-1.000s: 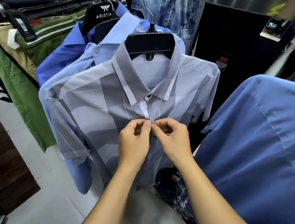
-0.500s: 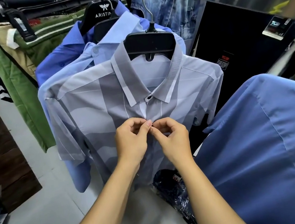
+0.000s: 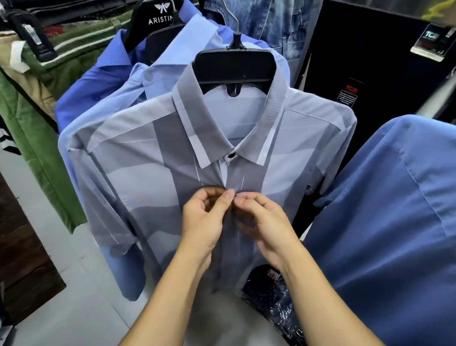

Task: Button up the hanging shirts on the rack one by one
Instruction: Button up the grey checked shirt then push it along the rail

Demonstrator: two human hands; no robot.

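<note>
Blue shirt point(image 3: 413, 231) fills lower right, close against the work. Grey patterned shirt point(image 3: 146, 181) hangs front-most on a black hanger point(image 3: 235, 67), front toward camera, long axis vertical, collar up, collar button point(image 3: 230, 156) fastened. Pale floor point(image 3: 52, 341) open at left. Left hand point(image 3: 205, 225) and right hand point(image 3: 265, 221) meet mid-placket, fingers curled, pinching the placket edges together.

bare forearms, no sleeves, unadorned hands point(image 3: 230, 221)

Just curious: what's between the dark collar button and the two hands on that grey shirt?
In the head view, only a short stretch of closed shirt front; no other button shows between the collar button and the left hand and right hand.
</note>
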